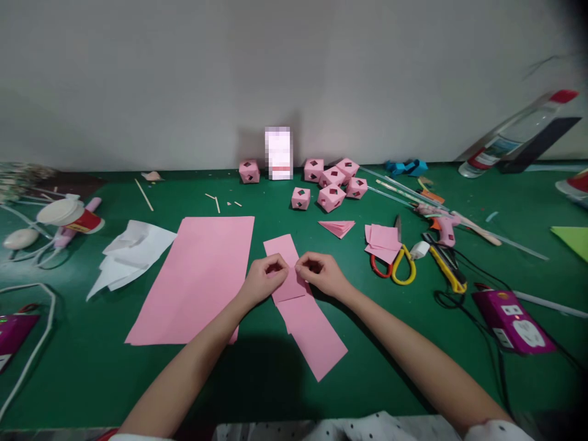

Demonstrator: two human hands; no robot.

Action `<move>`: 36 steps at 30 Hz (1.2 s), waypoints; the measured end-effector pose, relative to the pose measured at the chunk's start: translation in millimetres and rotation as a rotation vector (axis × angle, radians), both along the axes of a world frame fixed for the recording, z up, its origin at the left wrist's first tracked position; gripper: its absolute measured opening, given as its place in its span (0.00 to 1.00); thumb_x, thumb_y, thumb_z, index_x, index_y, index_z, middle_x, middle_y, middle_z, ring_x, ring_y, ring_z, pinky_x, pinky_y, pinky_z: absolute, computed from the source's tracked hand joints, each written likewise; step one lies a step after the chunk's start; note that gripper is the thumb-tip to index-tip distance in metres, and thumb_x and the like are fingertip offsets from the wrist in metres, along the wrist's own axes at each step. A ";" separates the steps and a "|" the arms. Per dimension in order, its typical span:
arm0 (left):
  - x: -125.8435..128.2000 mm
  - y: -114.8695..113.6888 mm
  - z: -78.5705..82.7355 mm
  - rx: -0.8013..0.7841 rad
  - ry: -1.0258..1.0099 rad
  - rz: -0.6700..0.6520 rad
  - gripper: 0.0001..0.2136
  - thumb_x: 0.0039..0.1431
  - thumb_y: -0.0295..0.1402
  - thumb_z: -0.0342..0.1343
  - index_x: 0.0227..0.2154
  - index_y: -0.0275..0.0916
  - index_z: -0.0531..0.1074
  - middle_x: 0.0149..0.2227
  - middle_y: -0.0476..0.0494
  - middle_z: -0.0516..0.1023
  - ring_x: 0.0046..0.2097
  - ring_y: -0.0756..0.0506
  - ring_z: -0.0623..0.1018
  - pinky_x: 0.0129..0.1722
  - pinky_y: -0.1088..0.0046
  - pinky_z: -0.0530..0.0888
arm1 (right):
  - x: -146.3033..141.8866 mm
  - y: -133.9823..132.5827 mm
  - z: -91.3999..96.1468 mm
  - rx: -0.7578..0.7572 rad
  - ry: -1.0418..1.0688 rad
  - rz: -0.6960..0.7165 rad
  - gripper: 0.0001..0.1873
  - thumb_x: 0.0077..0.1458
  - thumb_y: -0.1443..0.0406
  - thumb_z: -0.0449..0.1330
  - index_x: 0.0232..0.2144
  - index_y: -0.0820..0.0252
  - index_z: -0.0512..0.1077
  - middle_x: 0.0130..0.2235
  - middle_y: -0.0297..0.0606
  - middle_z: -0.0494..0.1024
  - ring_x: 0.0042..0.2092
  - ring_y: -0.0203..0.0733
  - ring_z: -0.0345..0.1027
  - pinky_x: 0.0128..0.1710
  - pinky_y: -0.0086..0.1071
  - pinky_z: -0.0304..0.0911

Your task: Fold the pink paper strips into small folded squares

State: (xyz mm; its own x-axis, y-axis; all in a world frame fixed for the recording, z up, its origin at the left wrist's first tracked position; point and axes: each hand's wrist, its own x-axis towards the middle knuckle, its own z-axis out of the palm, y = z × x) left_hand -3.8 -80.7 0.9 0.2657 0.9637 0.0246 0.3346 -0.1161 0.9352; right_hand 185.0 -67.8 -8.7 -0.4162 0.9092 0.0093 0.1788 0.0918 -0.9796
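Note:
Between my hands lies a pink paper strip [290,289], on top of other pink strips [319,346] that slant toward the table's front edge. My left hand [265,277] pinches the paper strip at its left side, thumb and fingertips together. From the other side my right hand [324,273] pinches the same strip, its fingertips close to those of the left. Large pink sheets [202,275] are stacked left of my left hand. Beyond my right hand are a folded pink paper piece [338,228] and small pink squares [383,241].
Several pink paper cubes with cut-out holes [331,198] stand near the wall, beside a lit screen [278,153]. To the right are scissors [403,266], a cutter [448,263], a glue gun [444,228], a purple power socket [514,321] and a bottle [505,144]. A paper cup [71,214] lies left.

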 end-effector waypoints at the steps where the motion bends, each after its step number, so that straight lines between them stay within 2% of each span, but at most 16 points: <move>1: 0.6 0.2 -0.8 -0.003 0.002 -0.001 0.05 0.51 0.25 0.51 0.23 0.36 0.68 0.23 0.52 0.69 0.28 0.52 0.68 0.29 0.77 0.64 | -0.2 -0.1 0.1 -0.007 0.003 0.004 0.06 0.53 0.65 0.58 0.28 0.62 0.72 0.24 0.32 0.73 0.25 0.33 0.64 0.25 0.25 0.57; 7: -1.4 3.0 -1.1 -0.018 -0.048 0.003 0.06 0.46 0.23 0.48 0.18 0.37 0.62 0.20 0.54 0.62 0.24 0.53 0.63 0.25 0.77 0.59 | 3.5 3.7 2.9 -0.039 0.101 -0.078 0.03 0.48 0.68 0.58 0.24 0.62 0.69 0.22 0.30 0.70 0.24 0.31 0.60 0.24 0.25 0.55; 12: -13.1 5.3 -5.5 -0.216 -0.243 -0.036 0.03 0.48 0.26 0.50 0.22 0.38 0.64 0.18 0.54 0.65 0.21 0.52 0.67 0.21 0.78 0.62 | 8.8 9.6 4.2 -0.150 0.259 -0.190 0.05 0.46 0.67 0.59 0.21 0.61 0.67 0.19 0.26 0.64 0.20 0.29 0.53 0.20 0.25 0.49; 15: -17.6 5.7 -8.6 -0.258 -0.327 -0.006 0.03 0.50 0.27 0.52 0.23 0.37 0.65 0.18 0.54 0.67 0.20 0.52 0.68 0.21 0.77 0.65 | 11.1 13.3 2.3 -0.176 0.381 -0.280 0.07 0.46 0.67 0.60 0.20 0.61 0.66 0.18 0.25 0.62 0.20 0.28 0.51 0.19 0.24 0.47; 19: -16.9 6.3 -7.1 -0.239 -0.396 0.034 0.06 0.54 0.33 0.56 0.29 0.36 0.68 0.23 0.51 0.71 0.23 0.52 0.71 0.25 0.76 0.69 | 12.0 15.6 -0.1 -0.309 0.508 -0.256 0.09 0.48 0.62 0.63 0.24 0.60 0.68 0.18 0.24 0.62 0.18 0.27 0.52 0.16 0.23 0.50; 23: -16.1 5.4 -3.7 -0.181 -0.382 -0.067 0.14 0.51 0.34 0.62 0.39 0.36 0.69 0.33 0.48 0.72 0.31 0.52 0.73 0.31 0.76 0.69 | 10.5 16.0 -1.4 -0.335 0.552 -0.262 0.13 0.49 0.57 0.65 0.27 0.60 0.69 0.17 0.25 0.64 0.17 0.28 0.55 0.15 0.23 0.53; 27: -15.8 3.6 -4.6 -0.186 -0.285 -0.161 0.16 0.52 0.34 0.61 0.44 0.38 0.69 0.37 0.46 0.71 0.35 0.49 0.74 0.34 0.75 0.70 | 9.4 16.8 -4.2 -0.312 0.526 -0.297 0.14 0.50 0.55 0.64 0.31 0.60 0.71 0.16 0.25 0.66 0.16 0.28 0.55 0.14 0.23 0.51; 29: -13.7 4.0 -6.3 -0.173 -0.276 -0.135 0.16 0.53 0.34 0.61 0.45 0.38 0.68 0.39 0.45 0.72 0.38 0.48 0.74 0.37 0.74 0.70 | 9.4 16.9 -5.1 -0.293 0.505 -0.286 0.14 0.50 0.55 0.64 0.32 0.61 0.71 0.16 0.26 0.67 0.16 0.28 0.56 0.14 0.23 0.52; 33: -7.4 5.8 -8.9 -0.127 -0.308 0.064 0.22 0.54 0.31 0.58 0.52 0.39 0.64 0.38 0.45 0.72 0.37 0.50 0.73 0.37 0.76 0.70 | 10.3 16.2 -2.8 -0.277 0.480 -0.248 0.18 0.50 0.57 0.65 0.41 0.60 0.71 0.17 0.24 0.66 0.16 0.28 0.55 0.15 0.23 0.51; 36: -5.7 5.6 -9.9 -0.087 -0.348 0.135 0.28 0.53 0.29 0.57 0.58 0.42 0.59 0.45 0.43 0.70 0.37 0.52 0.73 0.38 0.75 0.71 | 11.0 15.4 0.8 -0.268 0.467 -0.206 0.22 0.50 0.59 0.65 0.47 0.58 0.68 0.17 0.21 0.64 0.16 0.28 0.54 0.16 0.23 0.50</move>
